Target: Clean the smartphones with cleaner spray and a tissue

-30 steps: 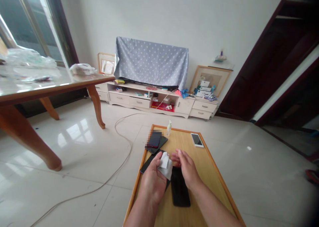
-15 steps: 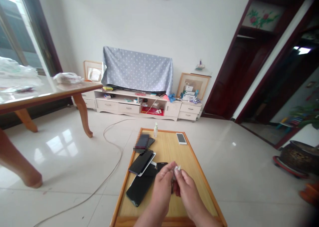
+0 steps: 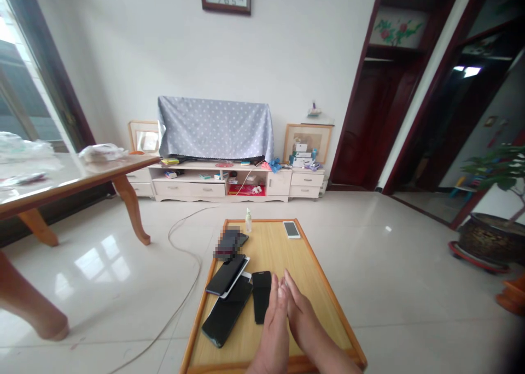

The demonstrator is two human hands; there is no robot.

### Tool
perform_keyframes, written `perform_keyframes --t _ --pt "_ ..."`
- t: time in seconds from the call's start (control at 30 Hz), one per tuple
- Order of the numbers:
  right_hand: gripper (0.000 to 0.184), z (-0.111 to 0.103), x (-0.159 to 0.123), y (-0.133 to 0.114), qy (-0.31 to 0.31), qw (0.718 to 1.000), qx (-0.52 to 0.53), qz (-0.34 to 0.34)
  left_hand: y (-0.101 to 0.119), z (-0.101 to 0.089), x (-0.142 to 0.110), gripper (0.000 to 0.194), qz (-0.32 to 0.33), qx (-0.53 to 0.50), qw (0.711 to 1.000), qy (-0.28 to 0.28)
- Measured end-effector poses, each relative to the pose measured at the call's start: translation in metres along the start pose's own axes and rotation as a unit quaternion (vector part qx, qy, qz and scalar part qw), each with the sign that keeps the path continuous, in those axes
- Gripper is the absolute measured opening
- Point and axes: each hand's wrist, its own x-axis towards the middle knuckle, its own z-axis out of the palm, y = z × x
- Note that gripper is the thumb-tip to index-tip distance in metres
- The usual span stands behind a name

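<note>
My left hand (image 3: 272, 320) and my right hand (image 3: 298, 318) stand close together with straight fingers, their tips meeting above a wooden board (image 3: 273, 253) with an orange rim. No object shows between them. A black smartphone (image 3: 261, 294) lies just left of my left hand. Further left lie a larger black phone (image 3: 226, 318) and another black phone (image 3: 225, 275) on a white-edged phone. A dark stack of phones (image 3: 229, 243) sits behind them. A white-framed phone (image 3: 291, 229) and a small bottle (image 3: 248, 221) stand at the far edge.
A table with a glossy top (image 3: 69, 171) stands to the left, and a cable (image 3: 184, 253) runs across the tiled floor beside the board. A low white cabinet (image 3: 217, 189) stands against the far wall. A potted plant (image 3: 492, 237) stands on the right.
My hands have gone from pinching a small white piece to straight fingers meeting, and that piece no longer shows. The black smartphone beneath them is now uncovered. The view has tilted upward.
</note>
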Motion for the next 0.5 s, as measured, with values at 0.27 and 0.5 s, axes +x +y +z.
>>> perform_keyframes --t 0.27,0.5 --pt "0.052 -0.017 0.003 -0.020 -0.009 0.999 0.033 -0.022 -0.006 -0.003 0.011 0.070 0.100 0.109 0.989 -0.006" --pt "0.052 -0.019 0.007 -0.017 0.069 0.992 0.106 0.018 -0.015 -0.004 0.020 0.054 0.113 0.137 0.984 0.030"
